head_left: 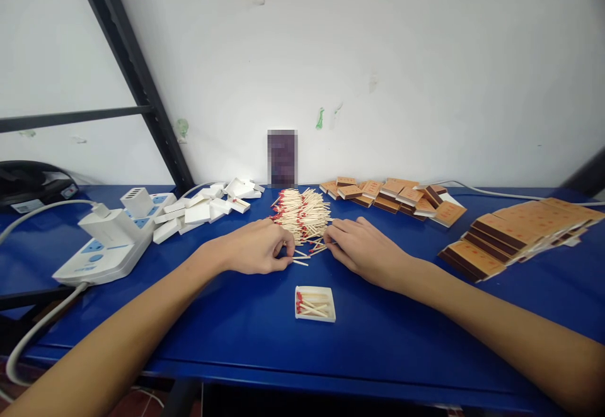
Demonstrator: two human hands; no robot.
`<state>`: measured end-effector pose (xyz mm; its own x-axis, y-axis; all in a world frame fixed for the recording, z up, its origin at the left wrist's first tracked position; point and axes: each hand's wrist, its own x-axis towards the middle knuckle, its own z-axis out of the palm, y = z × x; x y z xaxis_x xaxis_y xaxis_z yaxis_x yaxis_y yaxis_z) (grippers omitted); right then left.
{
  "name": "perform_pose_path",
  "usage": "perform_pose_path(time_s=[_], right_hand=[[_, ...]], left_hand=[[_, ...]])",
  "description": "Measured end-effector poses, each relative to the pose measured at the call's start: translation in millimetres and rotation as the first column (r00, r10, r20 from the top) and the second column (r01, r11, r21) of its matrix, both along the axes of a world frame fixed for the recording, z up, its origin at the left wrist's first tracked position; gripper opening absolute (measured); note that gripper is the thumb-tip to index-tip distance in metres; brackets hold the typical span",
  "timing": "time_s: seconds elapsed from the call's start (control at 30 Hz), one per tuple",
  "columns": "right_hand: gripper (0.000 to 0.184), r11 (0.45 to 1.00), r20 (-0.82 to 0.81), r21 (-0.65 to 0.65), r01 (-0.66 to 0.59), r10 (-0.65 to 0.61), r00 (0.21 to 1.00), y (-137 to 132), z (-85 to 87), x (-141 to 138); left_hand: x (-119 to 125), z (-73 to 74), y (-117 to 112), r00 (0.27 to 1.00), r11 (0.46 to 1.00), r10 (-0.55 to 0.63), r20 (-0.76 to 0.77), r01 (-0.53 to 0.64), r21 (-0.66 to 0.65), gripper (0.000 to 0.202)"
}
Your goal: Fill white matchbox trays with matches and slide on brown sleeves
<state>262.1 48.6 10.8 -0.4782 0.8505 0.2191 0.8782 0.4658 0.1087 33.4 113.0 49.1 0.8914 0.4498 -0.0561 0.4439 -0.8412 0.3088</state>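
A heap of red-tipped matches (303,212) lies at the back middle of the blue table. At its front left edge, my left hand (258,247) is closed in a pinch, with a few matches (300,259) sticking out from thumb and forefinger. My right hand (362,250) is at the heap's front right, its fingers curled together beside loose matches (317,248); what they hold, if anything, is hidden. Nearer to me, between both forearms, sits a white matchbox tray (334,307) with several matches in it, red heads to the left.
White empty trays (197,213) are heaped at the back left, beside a power strip (113,259) with chargers and cables. Brown matchbox sleeves (394,193) lie scattered at the back right. Stacked matchboxes (515,228) lean further right. A pixelated dark rectangle (282,159) stands against the wall.
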Motion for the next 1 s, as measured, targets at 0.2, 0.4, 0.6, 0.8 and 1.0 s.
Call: perform_pose_path(time_s=[0.2,0.4,0.6,0.8,1.0], right_hand=[[0.023,0.999,0.011,0.019,-0.026,0.026,1.0,2,-1.0,1],[0.024,0.998,0.014,0.053,-0.044,0.044,0.999,-1,0.0,4],[0.022,0.996,-0.047,-0.012,-0.088,0.087,0.995,-6,2.7,0],[0.022,0.996,-0.039,-0.023,-0.083,0.082,0.996,-6,0.9,-1],[0.022,0.995,-0.072,-0.026,-0.092,0.09,0.993,-5,-2.2,-1]], left_hand=[[-1,3.1,-4,0.999,0.999,0.006,-0.042,-0.008,-0.052,0.007],[6,12.0,-27,1.0,0.974,-0.028,-0.004,0.026,-0.225,0.006],[12,10.6,-40,0.995,0.984,-0.099,0.01,0.099,-0.148,0.01],[5,8.0,-17,0.996,0.986,-0.013,0.083,0.0,0.165,0.01],[5,-5.8,-3,0.999,0.965,-0.034,0.026,0.026,0.26,0.015]])
